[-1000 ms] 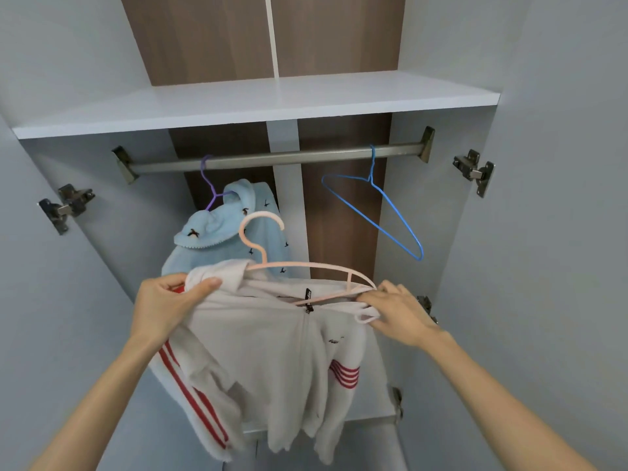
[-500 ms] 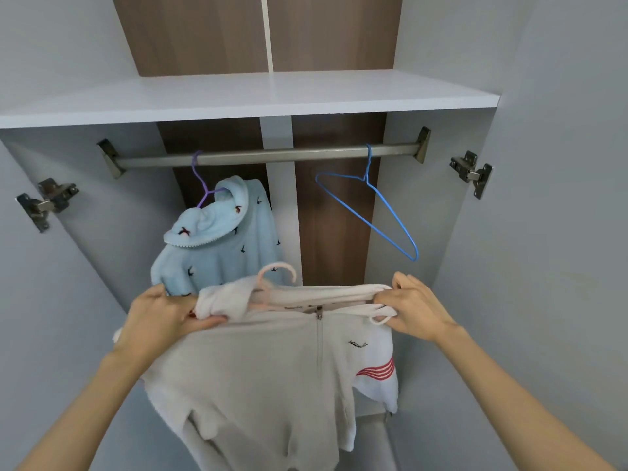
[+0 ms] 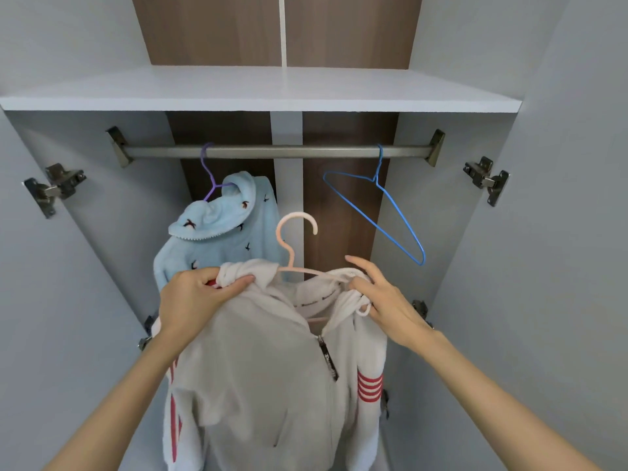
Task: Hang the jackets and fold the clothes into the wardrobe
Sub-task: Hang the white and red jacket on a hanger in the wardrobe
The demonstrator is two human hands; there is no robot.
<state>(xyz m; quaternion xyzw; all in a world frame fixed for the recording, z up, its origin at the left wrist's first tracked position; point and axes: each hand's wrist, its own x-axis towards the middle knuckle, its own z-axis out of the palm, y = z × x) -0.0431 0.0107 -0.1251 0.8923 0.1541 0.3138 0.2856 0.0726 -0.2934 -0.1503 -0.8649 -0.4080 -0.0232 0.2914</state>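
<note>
Hanging from the pink hanger (image 3: 295, 239), the white jacket (image 3: 272, 362) is held up in front of the open wardrobe, below the rail (image 3: 278, 152) and not yet on it. The jacket's left shoulder is gripped by the left hand (image 3: 195, 297), whose fingers are closed on a bunch of fabric at the hanger's end. The right shoulder is met by the right hand (image 3: 384, 300): the thumb and lower fingers pinch the fabric and a white cord loop, while the index finger is extended upward and free. The hanger's hook is seen upright above the collar, clear of the rail and between the two hangers already on it. The zip (image 3: 328, 358) is closed up to the collar, and red stripes are visible on both sleeves. On the rail, a purple hanger (image 3: 207, 171) at the left carries a light blue jacket (image 3: 221, 239) printed with small dark birds; this garment hangs just behind the left hand. At the right of the rail a blue hanger (image 3: 377, 212) hangs bare and tilted. A white shelf (image 3: 258, 93) lies directly above the rail. Metal hinges (image 3: 486, 176) are fixed to the side walls at both sides.
</note>
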